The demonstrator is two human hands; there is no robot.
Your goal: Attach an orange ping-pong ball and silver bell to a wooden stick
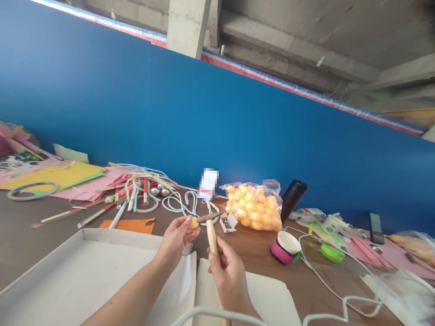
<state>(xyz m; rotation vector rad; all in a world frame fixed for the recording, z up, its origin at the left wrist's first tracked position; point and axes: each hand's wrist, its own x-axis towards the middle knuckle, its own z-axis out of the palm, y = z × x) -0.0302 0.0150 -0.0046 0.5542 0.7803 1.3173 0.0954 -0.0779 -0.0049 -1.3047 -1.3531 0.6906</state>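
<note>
My left hand (177, 235) is closed on a small tool with a yellow-orange end (194, 222) and a long, narrow brown part (210, 217) pointing right; its exact kind is unclear. In my right hand (229, 267) is a pale wooden stick (212, 237), gripped with the fingers wrapped round it and its upper end tilted forward. The brown part crosses at the stick's top end; I cannot tell whether the two touch. Just beyond stands a small open white box (228, 223) with tiny metal pieces inside.
A shallow white tray (84, 233) lies left, white card (272, 294) below my right hand. Behind are a bag of orange balls (253, 206), coiled pale tubes (183, 203) and a black bottle (294, 199). Rightward are a paper cup (286, 246) and a white cable (326, 287).
</note>
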